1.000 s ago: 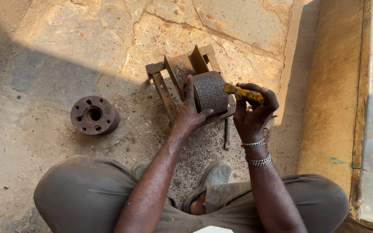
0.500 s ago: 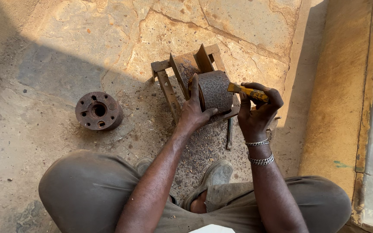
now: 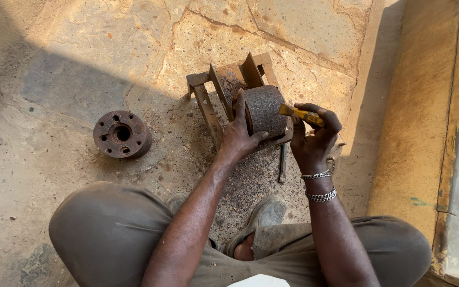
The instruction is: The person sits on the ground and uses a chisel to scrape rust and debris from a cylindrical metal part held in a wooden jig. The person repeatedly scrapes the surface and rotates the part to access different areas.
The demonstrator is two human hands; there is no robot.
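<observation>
Rust-pitted metal cylinder (image 3: 265, 110) propped on angle-iron frame (image 3: 208, 106), raising it off the stone floor (image 3: 81, 48) | left hand (image 3: 238, 137) clamps it steady | right hand (image 3: 313, 141) grips yellow-handled tool (image 3: 299, 113) against its end | flanged disc (image 3: 121, 134) well apart, left

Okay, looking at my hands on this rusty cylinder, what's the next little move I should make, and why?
Probably bring the yellow-handled tool in your right hand down onto the rusty cylinder. Your left hand already steadies it on the metal frame, and the tool's tip sits at its right edge, not clearly touching.
</observation>
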